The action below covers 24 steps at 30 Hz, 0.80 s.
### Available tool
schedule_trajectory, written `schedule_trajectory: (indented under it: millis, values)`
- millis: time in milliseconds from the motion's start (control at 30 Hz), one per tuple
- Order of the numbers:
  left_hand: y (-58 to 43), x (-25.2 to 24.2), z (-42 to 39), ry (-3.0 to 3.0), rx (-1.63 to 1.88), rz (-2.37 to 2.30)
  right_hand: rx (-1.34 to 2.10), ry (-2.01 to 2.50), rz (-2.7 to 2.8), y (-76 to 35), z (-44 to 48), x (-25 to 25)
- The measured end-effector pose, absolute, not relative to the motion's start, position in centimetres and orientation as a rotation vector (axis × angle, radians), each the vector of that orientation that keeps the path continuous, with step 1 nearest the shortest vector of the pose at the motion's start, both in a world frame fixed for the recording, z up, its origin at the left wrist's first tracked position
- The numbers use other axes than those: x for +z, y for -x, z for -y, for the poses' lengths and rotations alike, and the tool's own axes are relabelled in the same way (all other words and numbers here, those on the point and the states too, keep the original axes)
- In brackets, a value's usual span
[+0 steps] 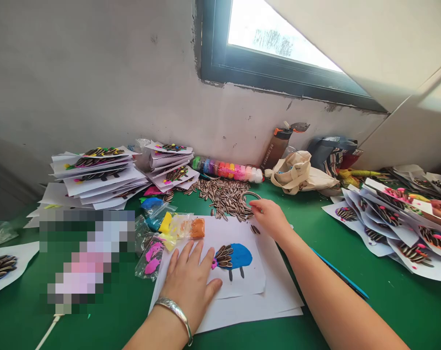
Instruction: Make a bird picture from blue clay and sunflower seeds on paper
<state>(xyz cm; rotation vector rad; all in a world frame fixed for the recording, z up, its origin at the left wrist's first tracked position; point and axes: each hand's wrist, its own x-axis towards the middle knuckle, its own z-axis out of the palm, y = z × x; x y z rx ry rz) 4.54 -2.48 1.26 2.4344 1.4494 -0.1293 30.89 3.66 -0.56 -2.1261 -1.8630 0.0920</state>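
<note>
My left hand (191, 279) lies flat with fingers spread on a white sheet of paper (242, 288). The sheet bears a blue clay oval (241, 255) with two dark legs and a small pink clay piece at its left end. Striped sunflower seeds (224, 255) cover the oval's left part. At the right edge of a loose sunflower seed pile (227, 197), my right hand (269, 218) has its thumb and fingertips pinched together; whether a seed is between them cannot be made out. Two loose seeds (255, 229) lie just below that hand.
Bagged clay (193, 228) sits left of the paper. Stacks of seed pictures stand at left (103, 182) and right (395, 223). Behind are a clay pack (229, 170), a brown bottle (276, 148) and a cloth bag (300, 172). A blue pen-like stick (340, 274) lies right.
</note>
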Motion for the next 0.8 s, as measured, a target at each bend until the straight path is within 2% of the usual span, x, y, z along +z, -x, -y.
schedule_trajectory:
  millis: [400, 800]
  values:
    - [-4.6, 1.6, 2.4, -2.441, -0.112, -1.443, -0.181, 2.307, 2.082, -31.1, -4.9, -1.4]
    - [-4.6, 1.4, 2.3, -2.436, -0.108, -1.444, -0.453, 2.539, 1.739, -35.9, -3.1, -1.0]
